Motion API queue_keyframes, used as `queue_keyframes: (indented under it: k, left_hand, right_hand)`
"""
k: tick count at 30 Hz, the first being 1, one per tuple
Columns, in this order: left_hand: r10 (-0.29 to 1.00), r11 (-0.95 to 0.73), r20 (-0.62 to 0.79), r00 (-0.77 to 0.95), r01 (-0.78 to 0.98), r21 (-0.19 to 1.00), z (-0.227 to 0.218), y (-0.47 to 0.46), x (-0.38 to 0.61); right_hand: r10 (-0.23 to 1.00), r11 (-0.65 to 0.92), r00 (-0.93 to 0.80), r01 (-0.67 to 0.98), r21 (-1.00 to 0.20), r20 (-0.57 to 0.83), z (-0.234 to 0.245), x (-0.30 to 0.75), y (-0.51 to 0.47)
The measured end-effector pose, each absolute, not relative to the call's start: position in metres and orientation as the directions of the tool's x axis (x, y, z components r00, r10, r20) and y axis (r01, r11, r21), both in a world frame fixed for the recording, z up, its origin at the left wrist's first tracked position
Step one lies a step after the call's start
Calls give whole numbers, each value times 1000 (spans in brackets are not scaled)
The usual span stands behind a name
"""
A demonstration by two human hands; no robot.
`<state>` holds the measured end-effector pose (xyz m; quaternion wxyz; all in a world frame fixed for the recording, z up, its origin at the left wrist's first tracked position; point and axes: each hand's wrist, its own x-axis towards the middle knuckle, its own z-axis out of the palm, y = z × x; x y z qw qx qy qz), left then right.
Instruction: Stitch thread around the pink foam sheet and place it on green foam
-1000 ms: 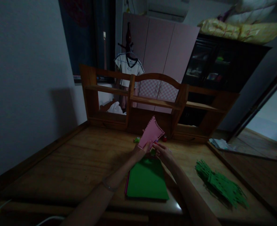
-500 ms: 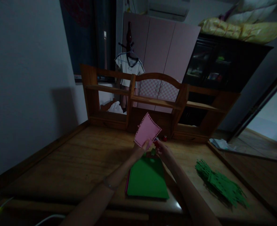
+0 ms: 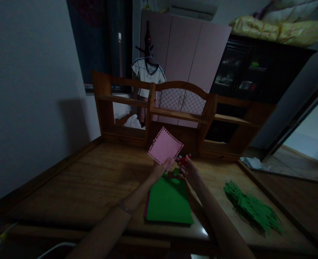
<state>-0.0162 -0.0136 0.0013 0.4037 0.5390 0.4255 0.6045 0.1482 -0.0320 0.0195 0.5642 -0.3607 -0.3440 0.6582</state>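
Observation:
My left hand (image 3: 161,169) is closed on the lower edge of a pink sheet of paper (image 3: 165,145), held tilted above the desk. Small dark holes run along the sheet's borders. To the right of the sheet, my right hand (image 3: 189,169) has its fingers curled around a small red craft punch (image 3: 184,160), partly hidden by the fingers. Below both hands lies a stack of green paper (image 3: 169,201), with a pink edge showing at its left. A small green object (image 3: 176,171) sits just beyond the stack, between the hands.
Green cut paper with holes (image 3: 253,208) lies in a pile on the right of the wooden desk (image 3: 94,180). A wooden shelf unit (image 3: 179,115) rises along the desk's back edge. Another small red item (image 3: 190,156) stands behind my right hand.
The pink sheet has shifted a little left and turned in my left hand. My right hand, with the red punch, has moved away from the sheet's edge to the right.

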Motion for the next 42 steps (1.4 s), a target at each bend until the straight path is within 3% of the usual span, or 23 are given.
queue_keyframes:
  k: [12,18,28,42]
  left_hand:
    - [936,-349,349,-50,-10,937,-1,-13,-16]
    - [915,-398,396,-76,-18,917,0,-14,-16]
    - [946,-320,318,-64,-21,947,6,-18,-17]
    - [942,-333,332,-60,-15,943,-1,-13,-18]
  right_hand:
    - [991,-83,-136,-635,-768,6,24,145,-34]
    - [984,-95,-175,-629,-772,21,24,147,-35]
    - [987,-85,-159,-596,-798,13,28,143,-40]
    - [986,-87,-164,-614,-784,20,30,142,-41]
